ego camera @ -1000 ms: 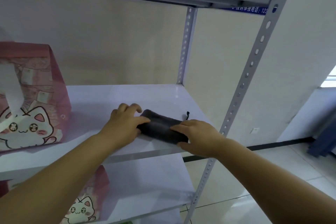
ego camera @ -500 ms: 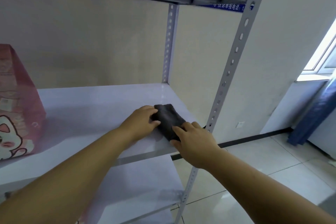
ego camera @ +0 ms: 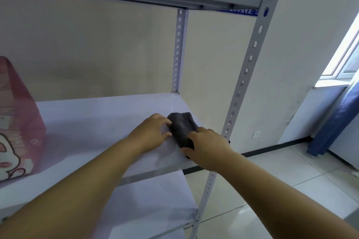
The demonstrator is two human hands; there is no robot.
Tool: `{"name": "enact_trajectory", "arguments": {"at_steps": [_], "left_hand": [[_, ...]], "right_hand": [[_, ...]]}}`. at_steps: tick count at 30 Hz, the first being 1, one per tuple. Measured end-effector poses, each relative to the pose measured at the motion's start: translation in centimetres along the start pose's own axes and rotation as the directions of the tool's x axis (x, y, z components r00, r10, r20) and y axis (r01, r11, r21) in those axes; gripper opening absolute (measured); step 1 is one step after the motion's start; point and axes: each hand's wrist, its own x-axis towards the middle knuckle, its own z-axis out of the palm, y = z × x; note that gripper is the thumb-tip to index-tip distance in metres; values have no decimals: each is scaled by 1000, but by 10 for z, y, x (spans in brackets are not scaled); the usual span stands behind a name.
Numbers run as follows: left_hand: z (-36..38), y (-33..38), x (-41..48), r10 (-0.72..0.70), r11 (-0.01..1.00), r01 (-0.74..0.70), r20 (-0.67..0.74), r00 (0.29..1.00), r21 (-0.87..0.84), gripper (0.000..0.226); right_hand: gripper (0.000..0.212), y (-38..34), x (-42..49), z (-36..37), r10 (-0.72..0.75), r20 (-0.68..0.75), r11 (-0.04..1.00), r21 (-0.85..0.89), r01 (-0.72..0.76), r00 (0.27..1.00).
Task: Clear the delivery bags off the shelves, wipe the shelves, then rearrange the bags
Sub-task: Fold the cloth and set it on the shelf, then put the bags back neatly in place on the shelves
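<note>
Cloth: dark folded cloth (ego camera: 181,129), bunched under my fingers on the right end of the white shelf (ego camera: 101,118), kept compact so both hands can bear on it
Left hand: my left hand (ego camera: 153,132) lies palm-down on the shelf, fingers curled, their tips pressed to the cloth's left edge; it pins that side rather than grasping it
Right hand: my right hand (ego camera: 206,146) covers the near end of the cloth, fingers bent over it, thumb tucked at the lower edge; whether they close fully round the fabric I cannot tell
Upright: perforated front post (ego camera: 245,75), just right of my right-hand knuckles, so the wipe is at the shelf's far corner
Delivery bag: pink cat-print bag (ego camera: 17,122), well left of my left fingers on the same shelf, not yet cleared
Lower shelf: lower shelf (ego camera: 155,200), beneath my forearms, bare where visible
Step, as I judge it: wiping, with the bagged end left to do
</note>
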Motion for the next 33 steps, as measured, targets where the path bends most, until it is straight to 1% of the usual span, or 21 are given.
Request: {"name": "enact_trajectory", "arguments": {"at_steps": [3,6,12,14,16,19,21,25,29,31,33], "left_hand": [[-22,4,-25,3,999,-3,-20,1000,36,33],[-53,9,-52,17,997,-11,-64,998,81,27],[-129,24,-107,79,983,-40,-213,974,181,20],[-157,34,-124,122,978,-67,-283,951,197,16],[-184,46,-141,163,973,-93,-347,924,211,10],[-219,64,-163,229,960,-133,-423,876,245,9],[-240,74,-175,267,951,-152,-460,847,271,10],[-277,88,-191,311,933,-148,-529,790,327,21],[-309,89,-194,316,930,-97,-638,703,353,13],[-325,87,-191,336,921,-72,-687,644,383,9],[-339,83,-185,350,909,-25,-728,590,417,10]], "right_hand": [[29,-8,0,-20,-26,-45,999,19,26,999],[22,-22,-2,-42,-66,-154,997,37,72,986],[32,-61,-15,-91,-114,-371,975,135,174,922],[30,-76,-22,-111,-146,-456,964,134,230,878],[27,-90,-30,-133,-177,-546,950,122,286,819],[26,-109,-42,-166,-209,-636,925,116,361,742],[26,-120,-47,-187,-223,-686,906,117,407,693],[22,-132,-49,-226,-231,-774,867,111,486,589],[20,-136,-34,-255,-178,-848,858,115,500,500],[18,-134,-19,-267,-121,-890,869,119,480,440],[21,-129,-3,-278,-56,-914,885,141,444,402]]}}
